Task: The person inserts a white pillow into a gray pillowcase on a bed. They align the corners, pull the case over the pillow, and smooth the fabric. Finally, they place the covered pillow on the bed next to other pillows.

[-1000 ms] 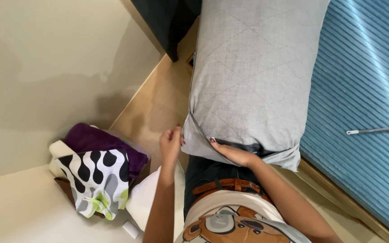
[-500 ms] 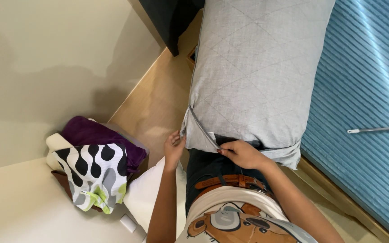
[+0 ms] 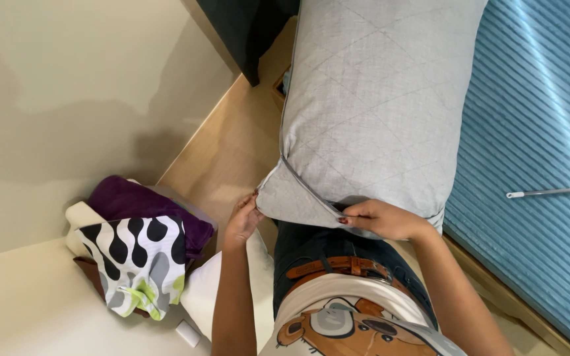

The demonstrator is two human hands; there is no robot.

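The blue ribbed bedspread fills the right side, and the grey quilted pillow lies along its left edge, its near end hanging over toward my waist. I hold that near end up against my belt, I judge to keep the zipper seam taut and reachable. My left hand is pressed together in a pinching grip on the pillow's near-left corner, steadying the fabric. My right hand lies curled over the near edge, its fingertips closed on the seam where the zipper line ends; I cannot tell whether they hold a pull tab. To the left, on the floor by the cream wall, sits a pile of folded cloth: a black-and-white wavy-patterned piece over a purple one. A white cushion crowds my left forearm. A thin white rod lies on the bedspread, well apart to the right.
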